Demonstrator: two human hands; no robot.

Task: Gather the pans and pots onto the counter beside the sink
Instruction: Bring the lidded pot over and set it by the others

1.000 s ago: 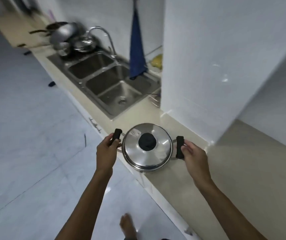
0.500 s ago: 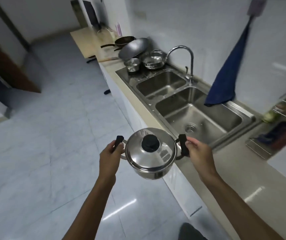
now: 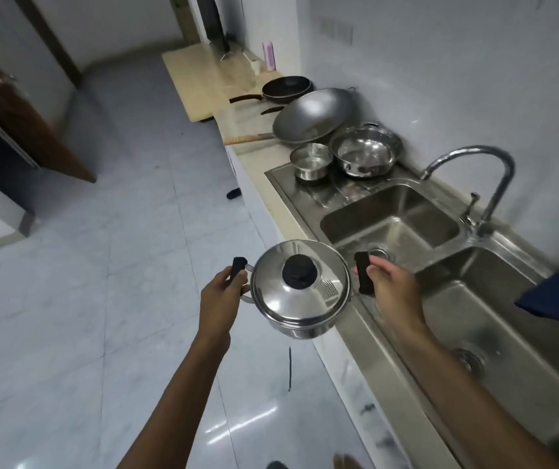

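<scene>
Both arms are bare and reach forward from the bottom of the view, elbows a bit bent, forearms angling in toward each other. The left hand (image 3: 220, 296) is wrapped round the left handle (image 3: 238, 265) of the pot (image 3: 300, 299), fingers curled around it, back of the hand facing up. The right hand (image 3: 394, 292) does the same on the right handle (image 3: 363, 275), fingers curled over the top. Hands sit about level, wrists pretty straight. The left one's out past the front edge of the counter (image 3: 254, 157), and the right one's over the front rim of the sink (image 3: 369, 326).
</scene>
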